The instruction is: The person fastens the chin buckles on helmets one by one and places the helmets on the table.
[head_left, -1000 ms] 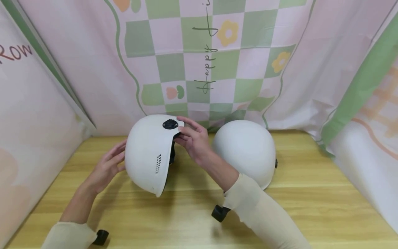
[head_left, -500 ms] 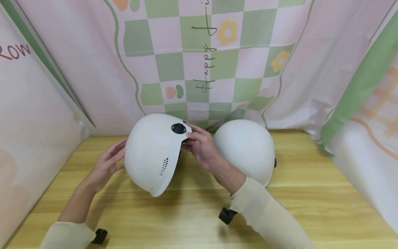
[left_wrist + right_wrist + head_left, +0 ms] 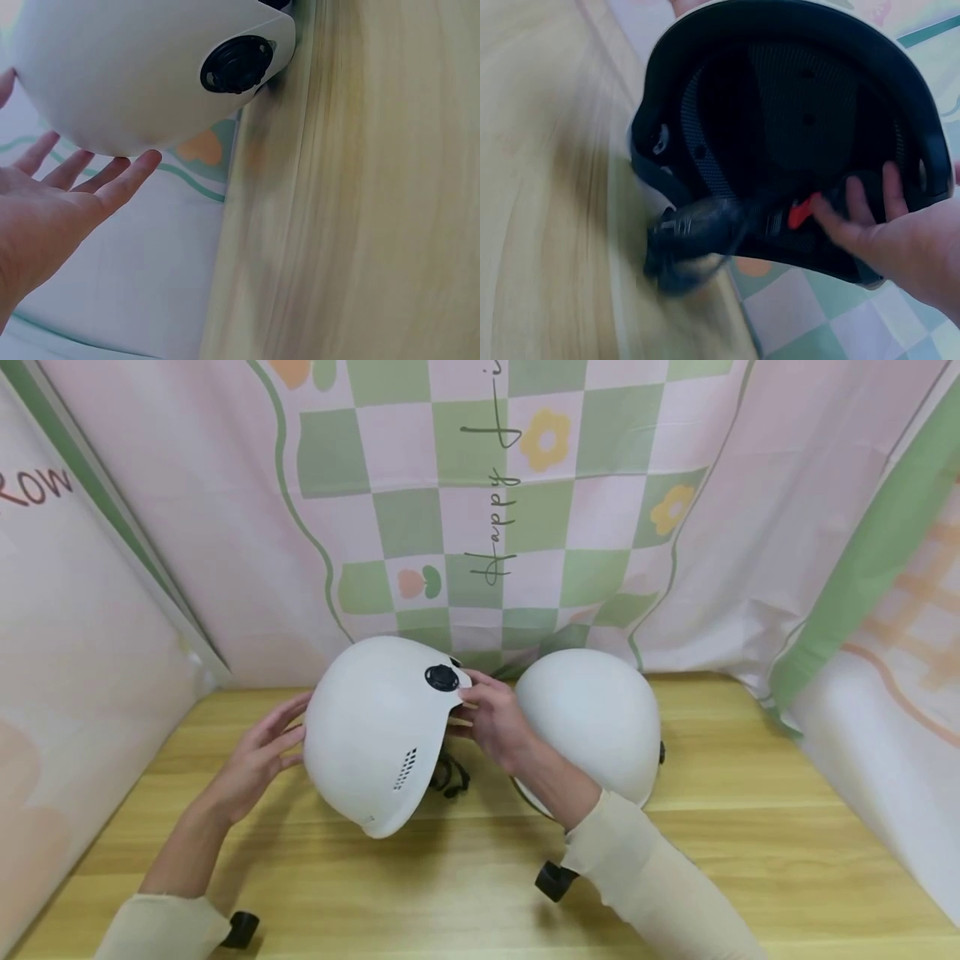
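A white helmet with black round vents is tilted above the table, its opening turned to the right. My left hand touches the outside of its shell; in the left wrist view the fingers of that hand are extended along the shell. My right hand grips the rim near a vent. In the right wrist view its fingers reach inside the black lining, close to a red buckle part. Black straps dangle from the opening, blurred.
A second white helmet sits dome up on the wooden table, right of the held one and behind my right forearm. A checkered curtain hangs behind the table, with more fabric at both sides.
The helmet has turned so that its vent and rim shifted right and slightly down, my right hand moving with them. Hanging straps have come into view below the rim. My left hand has barely moved.
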Motion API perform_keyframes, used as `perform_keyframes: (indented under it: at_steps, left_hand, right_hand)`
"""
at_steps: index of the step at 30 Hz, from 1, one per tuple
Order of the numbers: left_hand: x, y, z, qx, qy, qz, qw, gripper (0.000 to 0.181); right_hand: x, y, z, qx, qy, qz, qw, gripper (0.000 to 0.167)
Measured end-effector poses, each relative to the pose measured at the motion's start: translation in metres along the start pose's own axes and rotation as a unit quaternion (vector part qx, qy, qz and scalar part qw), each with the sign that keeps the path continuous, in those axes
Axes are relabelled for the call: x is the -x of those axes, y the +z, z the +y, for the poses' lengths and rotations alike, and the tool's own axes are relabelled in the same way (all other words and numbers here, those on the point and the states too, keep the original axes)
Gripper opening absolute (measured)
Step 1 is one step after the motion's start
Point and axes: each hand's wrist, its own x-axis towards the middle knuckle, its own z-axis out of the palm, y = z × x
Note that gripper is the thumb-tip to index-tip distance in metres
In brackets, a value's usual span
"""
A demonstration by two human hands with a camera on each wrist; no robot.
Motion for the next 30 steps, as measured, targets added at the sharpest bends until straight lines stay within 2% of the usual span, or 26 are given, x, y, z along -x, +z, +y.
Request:
perform_keyframes:
  at_steps: [3,7,10,13,16,18,20,24,30]
  left_hand:
    - [-0.001,0.001,0.000,-0.005,0.002,-0.006,1.0000,0.051]
    - [-0.001,0.001,-0.001,-0.015,0.007,-0.025,0.9996,0.055]
    - [0.000,0.001,-0.004,-0.024,0.011,-0.037,0.9989,0.060]
    - [0.001,0.002,-0.005,-0.043,0.015,-0.046,0.9979,0.069]
    - [0.001,0.003,-0.006,-0.050,0.011,-0.051,0.9974,0.080]
    - [0.002,0.003,-0.007,-0.039,0.003,-0.056,0.9977,0.085]
    - [0.002,0.003,-0.008,-0.024,-0.005,-0.058,0.9980,0.087]
    - [0.004,0.003,-0.010,-0.014,-0.015,-0.056,0.9982,0.086]
    - [0.002,0.003,-0.009,-0.041,-0.027,-0.038,0.9981,0.087]
  right_hand:
    - [0.000,-0.001,0.003,-0.026,0.002,0.002,0.9997,0.052]
    - [0.000,-0.006,0.007,-0.037,-0.006,0.027,0.9989,0.064]
    - [0.000,-0.011,0.008,-0.015,-0.020,0.036,0.9990,0.079]
    - [0.000,-0.016,0.007,0.023,-0.029,0.016,0.9992,0.088]
    - [0.001,-0.021,0.007,0.057,-0.029,-0.019,0.9977,0.079]
    - [0.001,-0.024,0.009,0.085,-0.025,-0.037,0.9954,0.072]
    - [0.001,-0.027,0.012,0.102,-0.017,-0.045,0.9937,0.075]
    - [0.000,-0.030,0.019,0.122,0.005,-0.037,0.9918,0.086]
    - [-0.001,-0.030,0.020,0.129,0.032,-0.013,0.9911,0.076]
